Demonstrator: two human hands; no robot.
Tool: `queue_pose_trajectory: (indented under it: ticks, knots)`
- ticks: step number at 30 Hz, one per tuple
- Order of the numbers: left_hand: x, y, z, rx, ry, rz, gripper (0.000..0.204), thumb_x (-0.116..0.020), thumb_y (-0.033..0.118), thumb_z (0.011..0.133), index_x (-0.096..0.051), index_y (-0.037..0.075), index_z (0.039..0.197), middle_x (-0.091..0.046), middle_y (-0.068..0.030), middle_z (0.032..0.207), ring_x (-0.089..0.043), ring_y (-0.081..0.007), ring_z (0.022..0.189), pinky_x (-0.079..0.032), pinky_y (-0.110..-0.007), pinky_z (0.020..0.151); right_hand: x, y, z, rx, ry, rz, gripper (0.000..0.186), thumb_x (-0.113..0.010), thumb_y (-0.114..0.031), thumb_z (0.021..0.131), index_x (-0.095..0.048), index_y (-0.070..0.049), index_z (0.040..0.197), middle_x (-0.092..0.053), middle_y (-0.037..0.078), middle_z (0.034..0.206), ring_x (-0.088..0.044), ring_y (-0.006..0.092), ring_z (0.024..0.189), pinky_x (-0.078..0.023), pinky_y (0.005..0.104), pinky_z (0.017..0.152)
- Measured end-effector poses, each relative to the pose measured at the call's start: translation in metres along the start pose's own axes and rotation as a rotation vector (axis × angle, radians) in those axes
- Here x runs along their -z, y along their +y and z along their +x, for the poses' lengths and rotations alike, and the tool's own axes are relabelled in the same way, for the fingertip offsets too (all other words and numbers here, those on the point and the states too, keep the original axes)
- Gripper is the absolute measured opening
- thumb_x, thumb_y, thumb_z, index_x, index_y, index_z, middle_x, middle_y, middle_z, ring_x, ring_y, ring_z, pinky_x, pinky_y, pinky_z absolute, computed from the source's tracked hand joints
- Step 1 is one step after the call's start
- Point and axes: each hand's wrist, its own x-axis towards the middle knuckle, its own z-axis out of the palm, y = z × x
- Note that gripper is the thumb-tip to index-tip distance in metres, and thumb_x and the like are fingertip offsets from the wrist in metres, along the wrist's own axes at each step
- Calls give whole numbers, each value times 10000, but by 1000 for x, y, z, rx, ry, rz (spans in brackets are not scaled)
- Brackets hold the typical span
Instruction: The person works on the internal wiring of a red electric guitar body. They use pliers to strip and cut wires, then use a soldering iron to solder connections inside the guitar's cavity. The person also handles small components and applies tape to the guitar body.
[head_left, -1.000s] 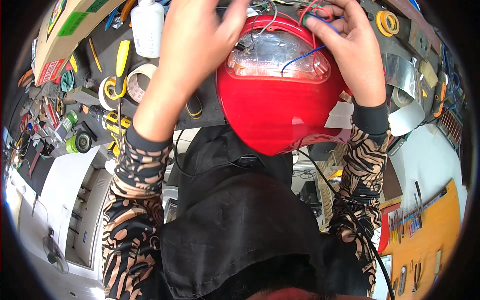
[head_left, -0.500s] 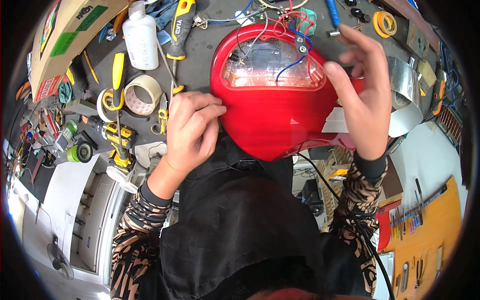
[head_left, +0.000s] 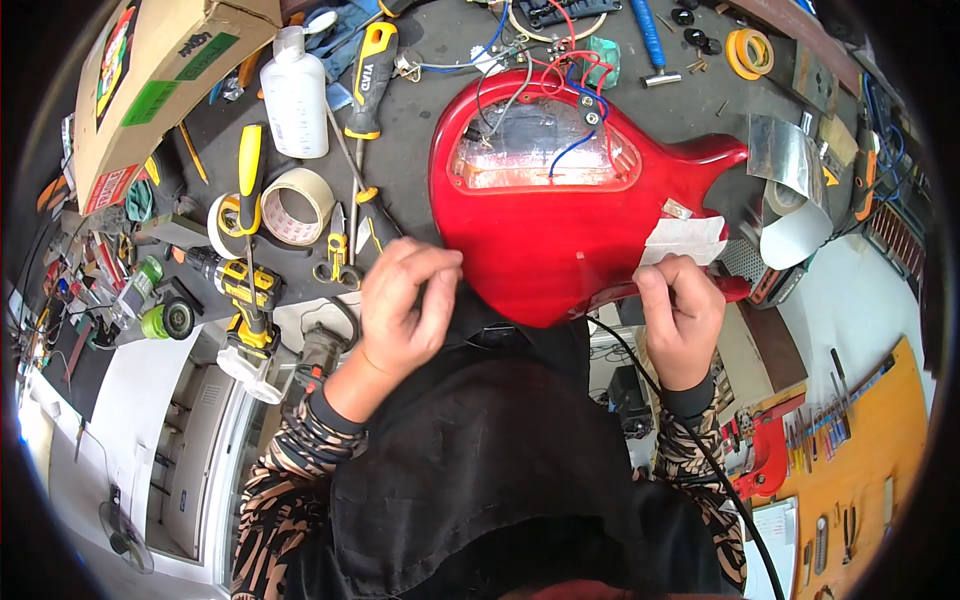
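A red guitar body (head_left: 530, 240) lies on the bench, its foil-lined cavity (head_left: 505, 150) facing up with red, blue, grey and black wires running out to components (head_left: 525, 55) beyond it. My left hand (head_left: 405, 305) has curled fingers at the body's lower left edge, seemingly gripping it. My right hand (head_left: 678, 315) is closed at the lower right edge, just below a white paper piece (head_left: 680, 240) on the red surface. Left of the body lie yellow-handled scissors (head_left: 338, 245) and screwdrivers (head_left: 365, 80).
The dark bench (head_left: 390, 160) holds a white bottle (head_left: 293, 105), masking tape (head_left: 298, 205), a drill (head_left: 250, 285), a cardboard box (head_left: 160, 90), orange tape (head_left: 748, 55), a blue-handled tool (head_left: 650, 40) and curled foil sheet (head_left: 785, 150). Below right, small tools hang on a wooden board (head_left: 860, 450).
Both hands have come away from the wiring at the top, down to the body's lower edges. The right hand's fingers have curled. The view has shifted, so the bench sits lower in frame.
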Motion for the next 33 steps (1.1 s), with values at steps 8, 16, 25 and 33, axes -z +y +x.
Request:
queue_pose_trajectory:
  ticks: [8,16,25,33]
  knots:
    - [-28,53,-53,163,-11,-140,189,-787,-66,971,-772,23,1137,-733,-107,867,-685,-284,718,-554,-402,709,20,19,-34,-58,117,-14,157,-626,24,1102,-736,38,1213,-730,120,974,-697,241,868,-557,338,838]
    - [-54,99,-95,405,158,-179,105,-747,-18,1055,-764,-2,1157,-717,-72,892,-624,-141,705,-511,-322,674,71,29,-28,-11,85,-79,187,-665,-33,1076,-729,10,1247,-706,131,1107,-704,261,965,-563,361,874]
    - [-82,110,-97,595,392,-497,121,-681,-2,1124,-692,10,1244,-673,20,992,-581,-43,840,-485,-244,759,-22,-20,70,47,-614,311,400,-635,-133,1128,-627,17,1499,-660,35,821,-640,118,726,-530,324,674]
    - [-39,44,-17,468,241,183,586,-895,121,929,-580,-10,1405,-607,-177,1277,-643,-324,1075,-559,-447,962,-80,-38,134,-128,-866,157,543,-575,-109,1059,-600,47,1578,-706,91,799,-659,178,645,-527,372,594]
